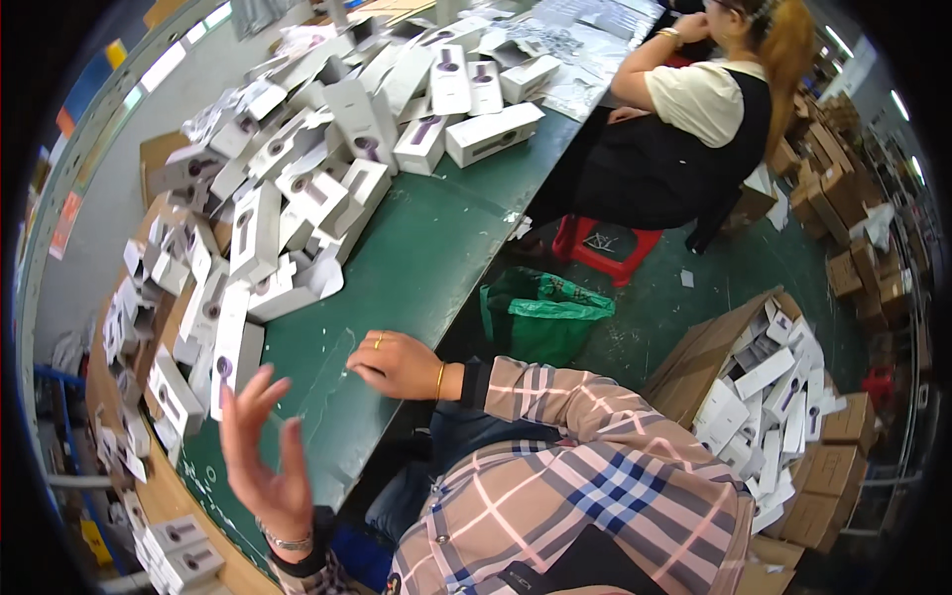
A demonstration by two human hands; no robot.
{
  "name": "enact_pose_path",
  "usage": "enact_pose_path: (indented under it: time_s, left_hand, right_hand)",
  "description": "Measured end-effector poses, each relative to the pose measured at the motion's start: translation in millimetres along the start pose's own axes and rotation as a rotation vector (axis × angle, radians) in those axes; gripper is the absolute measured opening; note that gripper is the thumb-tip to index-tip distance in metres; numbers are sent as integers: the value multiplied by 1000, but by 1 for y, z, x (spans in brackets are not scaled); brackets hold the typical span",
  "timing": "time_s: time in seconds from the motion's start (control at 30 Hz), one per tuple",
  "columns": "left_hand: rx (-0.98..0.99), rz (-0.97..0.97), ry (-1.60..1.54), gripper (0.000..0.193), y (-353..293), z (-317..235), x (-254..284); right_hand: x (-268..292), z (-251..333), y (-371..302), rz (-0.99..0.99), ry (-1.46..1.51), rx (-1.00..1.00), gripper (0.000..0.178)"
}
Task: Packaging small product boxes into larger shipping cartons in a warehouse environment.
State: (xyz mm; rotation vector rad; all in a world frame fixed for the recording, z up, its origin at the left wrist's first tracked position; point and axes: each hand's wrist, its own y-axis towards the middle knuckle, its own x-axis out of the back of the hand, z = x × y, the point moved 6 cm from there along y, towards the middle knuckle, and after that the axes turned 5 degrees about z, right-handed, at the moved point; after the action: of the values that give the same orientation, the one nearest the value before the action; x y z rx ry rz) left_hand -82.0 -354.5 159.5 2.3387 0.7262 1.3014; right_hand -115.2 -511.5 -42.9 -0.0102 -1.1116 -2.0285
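Observation:
My left hand [263, 461] is raised over the near left end of the green table, fingers spread, nothing in it. Closest to its fingertips stands a slim white box [236, 347] with a dark round picture on its face. My right hand [397, 365] is low over the table by its near edge, fingers curled inward. What it holds, if anything, is hidden. Beyond both hands lies a heap of white boxes [317, 193], some with open flaps. A long white box [494, 134] lies at the heap's right side.
The green table [426, 238] runs away to the upper right. A co-worker [694, 109] sits at its far right side. On the floor are a red stool [607, 253], a green bag [545, 312] and a large carton [694, 372] full of white boxes. Brown cartons [828, 476] are stacked behind it.

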Motion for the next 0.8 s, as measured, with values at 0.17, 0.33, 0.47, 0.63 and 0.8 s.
enact_pose_path:
  time_s: [0.17,0.33,0.47,0.63,0.8]
  left_hand:
    - [-204,258,-39,68,17,-73,-29]
    - [-246,202,-151,50,8,-90,-27]
    - [-395,213,-339,41,8,-103,-29]
    - [-420,229,-343,42,16,-98,-35]
    - [-454,234,-352,44,22,-91,-45]
  right_hand:
    - [-14,3,-8,29,23,-22,6]
    - [-2,14,-5,-1,-13,-38,7]
    - [0,15,-8,8,-28,-54,6]
    - [4,8,-5,-16,-52,-53,6]
    - [1,0,-11,-10,-66,-53,6]
